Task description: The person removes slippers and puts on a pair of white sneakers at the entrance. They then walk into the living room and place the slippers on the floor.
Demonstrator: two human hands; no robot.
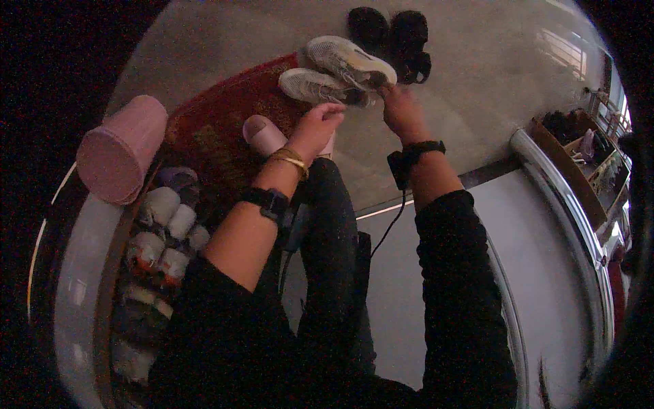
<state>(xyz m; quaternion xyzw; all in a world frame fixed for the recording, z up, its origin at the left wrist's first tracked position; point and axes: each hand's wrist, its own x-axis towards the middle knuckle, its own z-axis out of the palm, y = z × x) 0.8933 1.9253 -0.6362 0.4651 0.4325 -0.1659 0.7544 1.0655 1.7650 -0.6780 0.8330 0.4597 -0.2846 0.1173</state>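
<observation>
My right hand [403,110] grips the heel of a light mesh sneaker [350,59], whose toe points to the upper left. Its mate, a second light sneaker [311,86], lies just below and partly under it, by the edge of the red patterned rug. My left hand [319,125] hovers near that second sneaker's heel with fingers loosely curled and nothing seen in them; whether it touches the shoe is hard to tell. Under my left hand are the pink slippers [265,135] on my feet. Both wrists wear black bands, and gold bangles circle the left one.
Black shoes [391,30] stand on the floor beyond the sneakers. At the left, a pink bin [120,148] is beside a rack with several pairs of shoes [161,204]. To the right, a curved chrome rail [562,194] runs past a wooden shelf box [567,168] holding items.
</observation>
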